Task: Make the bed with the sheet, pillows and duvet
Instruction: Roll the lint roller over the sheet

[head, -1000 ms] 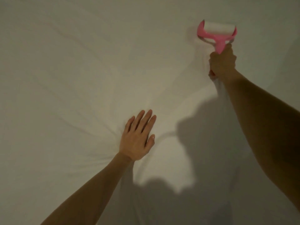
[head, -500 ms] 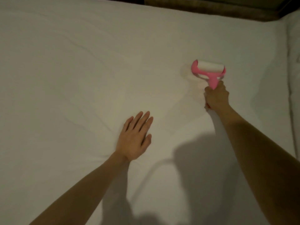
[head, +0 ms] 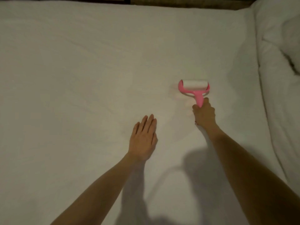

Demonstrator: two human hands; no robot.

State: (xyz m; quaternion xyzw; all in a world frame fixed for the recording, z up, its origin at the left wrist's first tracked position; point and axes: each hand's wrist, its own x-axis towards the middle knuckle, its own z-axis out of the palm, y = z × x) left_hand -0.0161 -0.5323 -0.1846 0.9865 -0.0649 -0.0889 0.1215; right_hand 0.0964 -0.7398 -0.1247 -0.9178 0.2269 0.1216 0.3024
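Note:
A white sheet (head: 73, 75) covers the whole bed, with faint creases across it. My right hand (head: 204, 115) grips the handle of a pink lint roller (head: 194, 88), whose white roll lies on the sheet just right of centre. My left hand (head: 143, 138) lies flat on the sheet with straight fingers, left of and nearer than the roller. A bunched white duvet (head: 280, 65) is piled along the right side of the bed.
A dark brown edge (head: 186, 2), perhaps a headboard or wall, runs along the far side of the bed. The shadows of my arms fall on the sheet near the bottom.
The roller and my right hand have come nearer to me over the sheet. The view has lifted, showing the far edge and the duvet. My left hand's fingers have closed together.

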